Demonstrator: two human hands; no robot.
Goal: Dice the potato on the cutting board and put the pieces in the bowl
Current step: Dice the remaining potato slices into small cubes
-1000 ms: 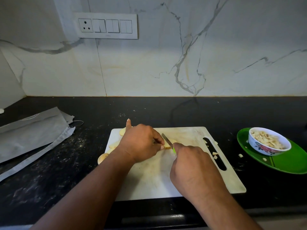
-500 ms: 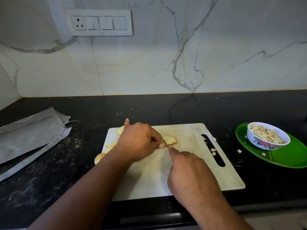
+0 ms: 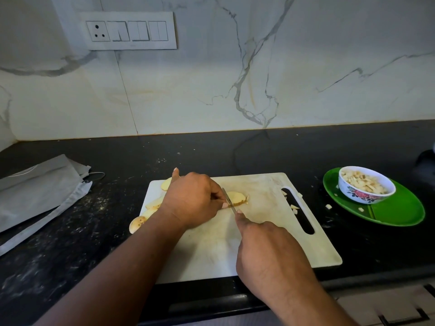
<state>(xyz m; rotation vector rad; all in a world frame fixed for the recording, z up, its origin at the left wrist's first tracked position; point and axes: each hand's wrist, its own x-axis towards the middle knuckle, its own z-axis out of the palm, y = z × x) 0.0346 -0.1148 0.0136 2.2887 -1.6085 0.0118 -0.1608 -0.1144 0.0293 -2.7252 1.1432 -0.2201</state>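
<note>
A white cutting board [image 3: 270,236] lies on the black counter. On it my left hand [image 3: 193,198] pins a potato slice [image 3: 237,198] with curled fingertips. My right hand [image 3: 266,250] grips a knife [image 3: 228,200] whose blade lies across the slice beside my left fingers; the handle is hidden in my fist. More potato slices [image 3: 154,204] lie at the board's left edge, and one piece [image 3: 137,224] sits off the board. A floral bowl [image 3: 366,188] of diced potato stands on a green plate [image 3: 397,210] to the right.
A grey cloth [image 3: 40,189] lies on the counter at the left. Loose potato bits [image 3: 294,206] sit in the board's handle slot and beside the plate. A marble wall with a switch panel [image 3: 130,31] rises behind. The counter's front edge runs just below the board.
The knife has drawn back toward me through the slice, and my right hand has slid a little nearer. My left hand stays on the slice.
</note>
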